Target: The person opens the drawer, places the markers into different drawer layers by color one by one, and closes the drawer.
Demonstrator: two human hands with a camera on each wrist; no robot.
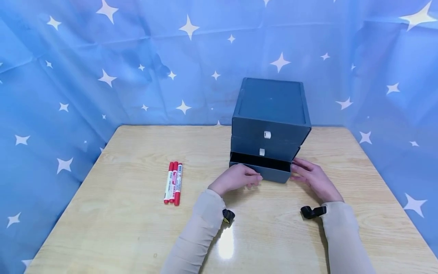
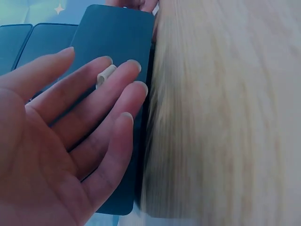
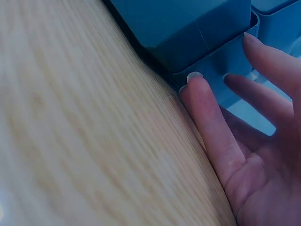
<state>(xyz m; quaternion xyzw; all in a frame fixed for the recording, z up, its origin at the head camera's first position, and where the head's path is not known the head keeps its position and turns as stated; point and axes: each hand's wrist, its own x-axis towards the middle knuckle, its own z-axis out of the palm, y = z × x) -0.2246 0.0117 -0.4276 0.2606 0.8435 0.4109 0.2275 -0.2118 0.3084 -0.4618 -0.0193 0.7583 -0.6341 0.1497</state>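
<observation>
A dark blue desktop drawer unit (image 1: 272, 101) stands at the back of the table, its bottom drawer (image 1: 273, 174) pulled partway out. My left hand (image 1: 236, 178) is at the front of that drawer. In the left wrist view its fingers are loosely bent beside the drawer's white pull tab (image 2: 104, 77), which shows between the fingertips. My right hand (image 1: 314, 178) is at the drawer unit's lower right side, fingers extended. The right wrist view shows its fingertips (image 3: 195, 80) right by the lower side wall, low over the table.
Three red-and-white markers (image 1: 173, 183) lie side by side on the wooden table (image 1: 113, 213), left of the drawer unit. White tabs (image 1: 267, 134) mark the upper two drawers. Behind hangs a blue curtain (image 1: 205, 49) with white stars.
</observation>
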